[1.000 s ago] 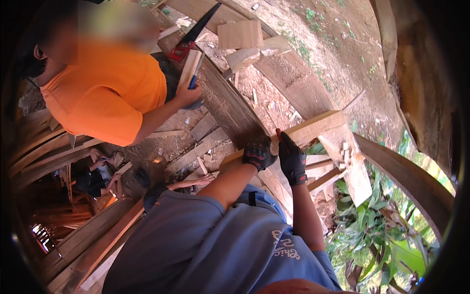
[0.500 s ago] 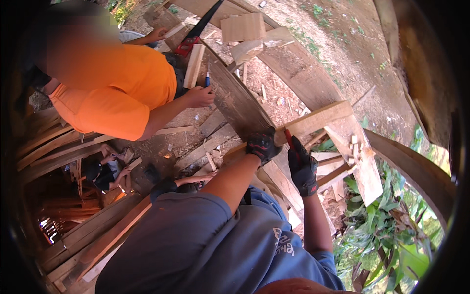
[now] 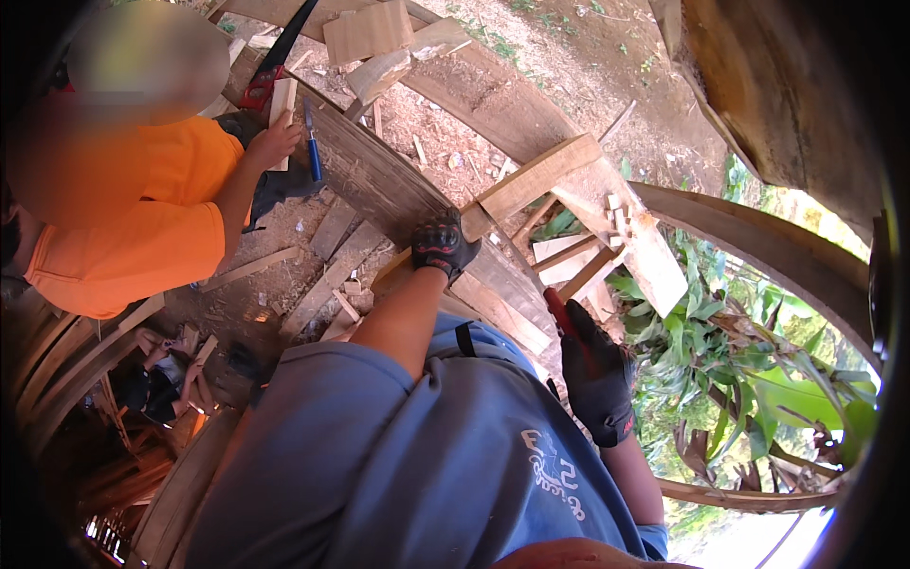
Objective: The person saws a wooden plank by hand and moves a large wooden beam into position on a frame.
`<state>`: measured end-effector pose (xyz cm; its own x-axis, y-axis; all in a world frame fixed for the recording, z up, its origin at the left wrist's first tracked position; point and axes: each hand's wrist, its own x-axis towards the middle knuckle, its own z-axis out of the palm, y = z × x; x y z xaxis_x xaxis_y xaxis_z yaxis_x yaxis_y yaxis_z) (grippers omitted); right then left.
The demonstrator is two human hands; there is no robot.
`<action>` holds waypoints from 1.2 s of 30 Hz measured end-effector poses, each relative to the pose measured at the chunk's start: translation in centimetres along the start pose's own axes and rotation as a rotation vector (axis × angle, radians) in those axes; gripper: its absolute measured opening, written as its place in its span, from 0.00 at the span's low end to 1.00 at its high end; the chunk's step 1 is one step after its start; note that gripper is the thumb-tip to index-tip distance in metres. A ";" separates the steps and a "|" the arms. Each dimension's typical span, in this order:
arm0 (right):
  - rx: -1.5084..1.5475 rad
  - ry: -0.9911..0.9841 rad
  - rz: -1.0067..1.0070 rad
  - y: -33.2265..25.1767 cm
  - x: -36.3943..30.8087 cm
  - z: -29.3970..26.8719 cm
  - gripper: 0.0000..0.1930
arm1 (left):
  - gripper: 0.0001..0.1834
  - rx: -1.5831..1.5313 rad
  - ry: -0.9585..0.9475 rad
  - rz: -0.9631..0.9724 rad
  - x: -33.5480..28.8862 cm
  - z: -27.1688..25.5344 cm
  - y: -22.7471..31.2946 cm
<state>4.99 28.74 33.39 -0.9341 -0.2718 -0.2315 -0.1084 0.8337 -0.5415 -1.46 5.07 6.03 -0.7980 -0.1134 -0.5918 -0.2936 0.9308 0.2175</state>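
My left hand (image 3: 442,243), in a black glove with red marks, is closed around the near end of a light wooden beam (image 3: 545,177), pressing it on a dark plank (image 3: 374,171). My right hand (image 3: 597,375), gloved alike, is near my body at the right, wrapped around a red-handled saw (image 3: 567,321). Its blade appears nearly edge-on as a thin line toward the beam beside my left hand, and is hard to make out. At the far left, a person in orange (image 3: 142,218) holds a short wood piece (image 3: 283,100).
A blue-handled chisel (image 3: 314,156) and another red-handled saw (image 3: 281,55) lie near that person. Wood blocks (image 3: 369,32) rest on a far plank. Offcuts and sawdust cover the ground. Plants (image 3: 701,313) grow at the right. Another person (image 3: 161,379) sits at the lower left.
My right hand has drawn back toward my body with the red-handled saw, away from the beam. My left hand stays on the beam. The view has shifted right; the person in orange now grips the wood piece.
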 end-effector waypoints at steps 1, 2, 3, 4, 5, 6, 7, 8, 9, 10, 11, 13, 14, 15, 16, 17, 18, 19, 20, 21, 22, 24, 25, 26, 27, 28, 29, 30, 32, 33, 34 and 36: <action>0.030 0.010 0.015 -0.3 0.5 0.1 0.26 | 0.38 -0.009 0.017 0.018 0.0 0.2 -0.4; -0.205 -0.003 -0.047 0.1 1.3 0.0 0.26 | 0.38 -0.018 0.036 0.032 0.1 0.4 -0.7; -0.043 0.032 -0.087 1.2 2.0 0.2 0.26 | 0.37 -0.028 0.055 0.045 0.2 0.6 -0.9; 0.011 0.009 -0.081 1.3 2.3 1.5 0.26 | 0.37 -0.010 0.097 0.065 0.2 1.0 -1.0; 0.069 -0.020 -0.088 1.5 2.9 2.9 0.26 | 0.36 0.005 0.146 0.071 0.2 1.5 -1.2; 0.110 -0.038 -0.057 0.5 3.8 4.3 0.24 | 0.36 0.021 0.195 0.076 0.2 2.0 -1.2; 0.162 0.030 -0.052 0.1 4.9 5.9 0.21 | 0.36 -0.006 0.191 0.087 0.4 2.6 -1.3; 0.147 -0.007 0.003 0.7 6.3 6.8 0.20 | 0.35 -0.034 0.193 0.080 0.4 3.1 -1.4; 0.130 -0.043 0.058 1.1 7.8 7.5 0.20 | 0.35 -0.061 0.196 0.074 0.6 3.4 -1.7; 0.217 -0.029 0.034 1.0 9.5 8.0 0.20 | 0.35 -0.133 0.115 0.082 0.7 2.7 -1.7; 0.241 -0.042 0.049 1.2 10.7 8.8 0.19 | 0.35 -0.111 0.118 0.089 0.6 2.6 -1.8; 0.173 -0.015 -0.052 3.0 12.6 11.5 0.20 | 0.36 -0.066 0.124 0.120 0.6 2.6 -1.8; 0.144 -0.062 0.000 3.0 13.9 12.0 0.19 | 0.37 -0.123 0.130 0.081 0.8 2.7 -1.6; 0.115 -0.107 0.054 3.1 15.1 12.5 0.18 | 0.37 -0.099 0.139 0.087 0.7 2.9 -1.7; 0.198 -0.045 0.082 5.2 15.6 14.3 0.16 | 0.37 -0.075 0.154 0.096 0.7 3.1 -1.7; 0.205 -0.078 0.094 5.3 16.6 13.7 0.17 | 0.37 -0.053 0.172 0.103 0.6 3.1 -1.5; 0.274 -0.089 0.124 5.8 17.7 14.0 0.17 | 0.37 -0.071 0.082 0.075 0.6 3.0 -1.6; 0.339 -0.099 0.162 6.3 17.3 13.9 0.16 | 0.37 -0.091 -0.013 0.053 0.1 2.3 -1.4; 0.262 -0.019 0.037 5.9 16.3 14.4 0.17 | 0.38 -0.104 -0.079 0.044 0.7 1.1 -0.9; 0.183 0.073 -0.093 5.3 15.6 16.0 0.18 | 0.38 -0.074 -0.015 0.067 1.6 0.2 -0.4; 0.203 0.107 -0.028 5.1 14.1 18.1 0.20 | 0.38 -0.033 0.038 0.076 0.7 0.5 -0.5; 0.143 0.178 -0.048 3.4 13.3 18.7 0.22 | 0.38 0.037 0.175 0.105 0.1 1.8 -1.1; 0.183 0.160 -0.020 3.6 13.1 18.9 0.22 | 0.38 0.002 0.156 0.102 0.5 2.4 -1.2; 0.207 0.139 -0.052 3.9 12.9 18.5 0.25 | 0.38 -0.032 0.130 0.098 0.8 2.9 -1.4; 0.231 0.117 -0.086 4.4 12.8 17.6 0.28 | 0.38 -0.067 0.104 0.093 0.8 3.5 -1.7; 0.206 -0.012 0.008 4.5 12.8 16.5 0.27 | 0.39 -0.037 0.088 0.090 0.8 3.0 -1.5; 0.215 0.019 -0.039 5.6 12.2 16.8 0.26 | 0.39 -0.007 0.073 0.086 0.6 2.5 -1.3; 0.237 0.049 -0.061 7.0 11.7 17.5 0.26 | 0.40 0.022 0.057 0.081 0.5 2.0 -1.1; 0.298 0.122 -0.102 9.7 9.9 19.2 0.25 | 0.39 0.033 0.011 0.013 0.3 1.7 -0.6; 0.336 0.166 -0.121 10.9 8.7 20.0 0.24 | 0.38 0.035 -0.013 -0.021 0.2 1.5 -0.4; 0.372 0.206 -0.145 11.2 8.1 19.9 0.24 | 0.38 0.024 -0.018 -0.019 0.3 1.3 -0.2; 0.375 0.218 -0.095 11.1 7.1 20.3 0.23 | 0.38 0.003 -0.027 -0.009 0.5 0.9 0.1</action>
<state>4.02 26.33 9.35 -0.9802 -0.1977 -0.0128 -0.1038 0.5672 -0.8170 -1.44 5.44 5.07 -0.7809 -0.1129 -0.6144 -0.2997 0.9307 0.2098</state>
